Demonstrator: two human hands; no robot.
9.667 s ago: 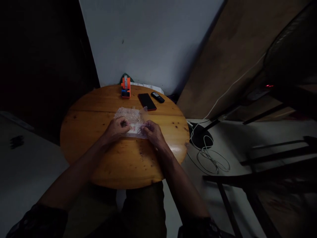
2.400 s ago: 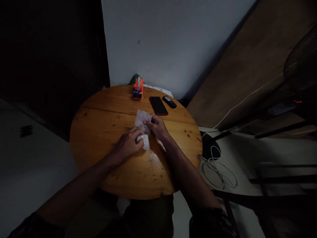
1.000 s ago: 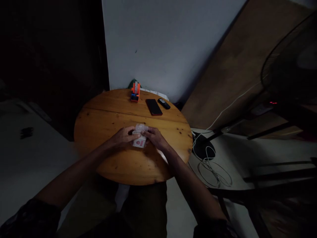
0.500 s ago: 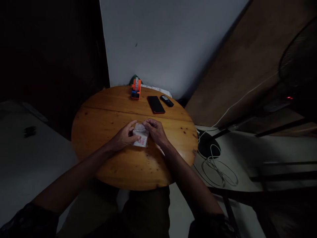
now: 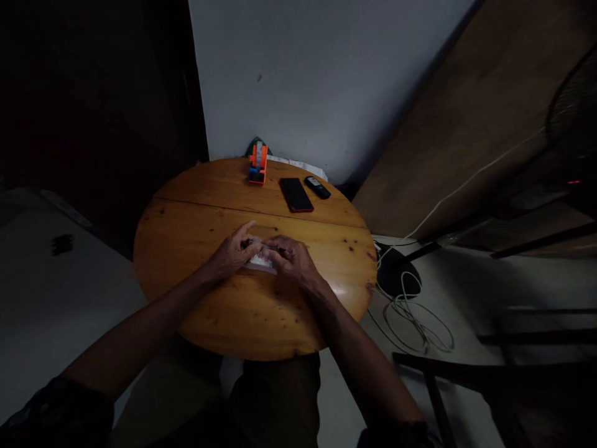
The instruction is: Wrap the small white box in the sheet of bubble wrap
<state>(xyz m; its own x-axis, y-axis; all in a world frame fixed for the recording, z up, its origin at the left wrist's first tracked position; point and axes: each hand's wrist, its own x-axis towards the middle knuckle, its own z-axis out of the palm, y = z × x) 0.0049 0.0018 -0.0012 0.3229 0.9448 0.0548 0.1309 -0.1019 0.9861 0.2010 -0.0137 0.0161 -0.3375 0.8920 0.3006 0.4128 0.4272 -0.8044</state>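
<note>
The left hand [image 5: 237, 252], one finger extended, and curled right hand [image 5: 293, 259] grip a small, whitish plastic packet [image 5: 261, 262]; beneath them, a round wooden table [image 5: 233, 311].

Glossy, knotted wood is seen on the worktop [image 5: 224, 314], thin plastic on the packet [image 5: 261, 263], smooth plastic on the tape dispenser [image 5: 263, 163].

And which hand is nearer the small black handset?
Right. The right hand is on the person's side of the small black handset, slightly left of it; the left hand is also on that side, but farther left.
</note>
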